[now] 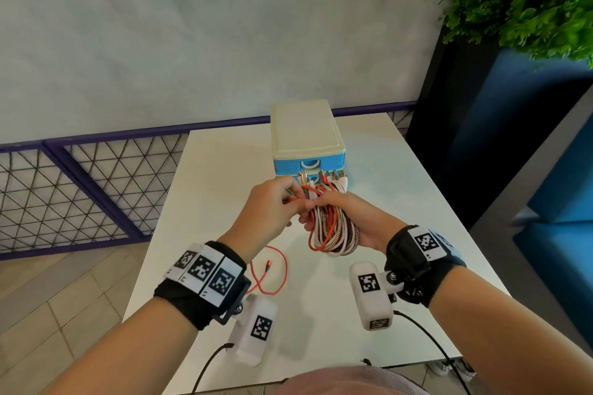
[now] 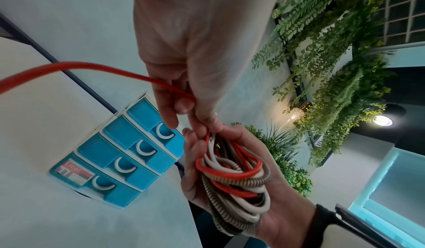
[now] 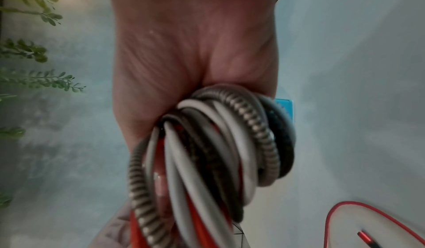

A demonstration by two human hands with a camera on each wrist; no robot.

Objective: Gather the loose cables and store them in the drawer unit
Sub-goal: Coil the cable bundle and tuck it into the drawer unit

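My right hand [image 1: 349, 218] grips a coiled bundle of cables [image 1: 330, 228], white, red and brown-braided, with their plugs sticking up toward the drawer unit [image 1: 305, 135]. The bundle [image 2: 232, 177] fills the right palm in the left wrist view, and its loops [image 3: 207, 152] hang below the right palm in the right wrist view. My left hand [image 1: 272, 205] pinches a red cable [image 1: 272, 276] where it joins the bundle; the rest of it trails in a loop on the table. That red cable [image 2: 92, 68] runs out from my left fingers. The unit's blue drawers [image 2: 122, 153] look shut.
The white table [image 1: 224, 170] stands against a pale wall with a purple mesh railing [image 1: 80, 189] at left. A dark planter with green foliage [image 1: 519, 0] stands at the right, and blue seating [image 1: 561, 202] beside it. The drawer unit sits at the table's far middle.
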